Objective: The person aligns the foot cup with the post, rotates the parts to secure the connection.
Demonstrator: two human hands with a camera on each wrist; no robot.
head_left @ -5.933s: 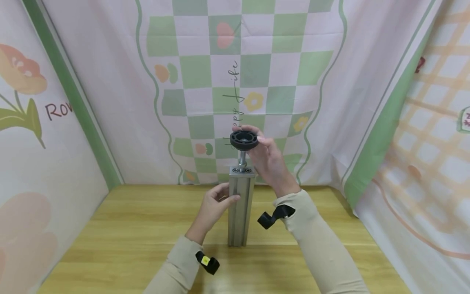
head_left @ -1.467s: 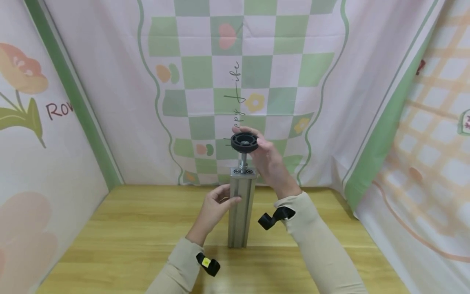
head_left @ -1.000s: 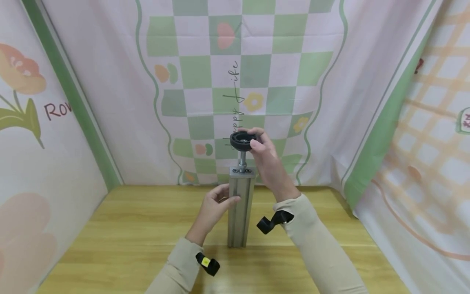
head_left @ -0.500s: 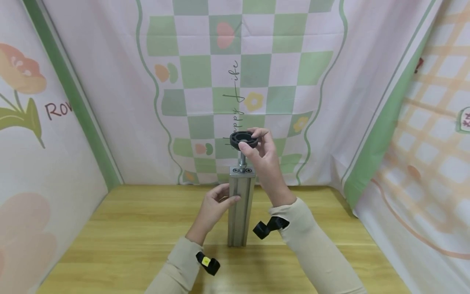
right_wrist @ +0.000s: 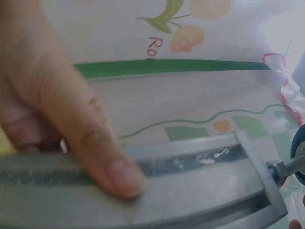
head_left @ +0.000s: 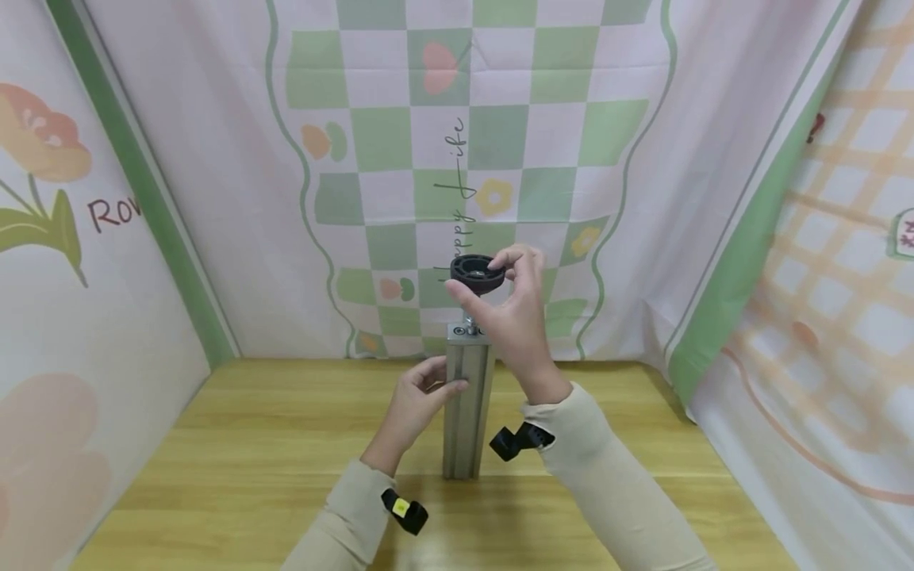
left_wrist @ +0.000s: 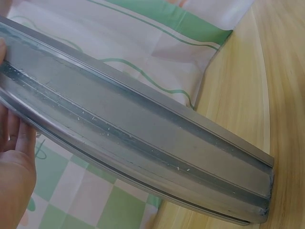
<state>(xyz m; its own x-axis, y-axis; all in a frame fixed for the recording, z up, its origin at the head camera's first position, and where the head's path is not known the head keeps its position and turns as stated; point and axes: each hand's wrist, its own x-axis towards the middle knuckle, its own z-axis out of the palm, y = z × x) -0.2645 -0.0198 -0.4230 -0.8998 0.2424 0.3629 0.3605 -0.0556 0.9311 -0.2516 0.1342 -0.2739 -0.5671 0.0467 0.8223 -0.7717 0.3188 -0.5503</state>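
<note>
An aluminium profile [head_left: 464, 412] stands upright on the table, its lower end on the wood in the left wrist view. A metal end plate caps its top, and a threaded stem rises from the plate to a black round levelling foot [head_left: 467, 281]. My left hand [head_left: 407, 408] grips the profile's upper part from the left, thumb [right_wrist: 112, 167] across its front face in the right wrist view. My right hand [head_left: 521, 329] holds the levelling foot by its rim, thumb at the near left and fingertips at the right. This hand covers part of the stem and plate.
The wooden table [head_left: 286, 476] runs up to a checked curtain [head_left: 493, 135] at the back. Printed fabric panels hang on the left [head_left: 57, 317] and right [head_left: 842, 317]. Black straps with small mounts [head_left: 407, 511] sit on both sleeves.
My right hand has swung round the levelling foot: its thumb has gone from the right rim to the near left, fingertips to the right side. My left hand and the profile hold their place.
</note>
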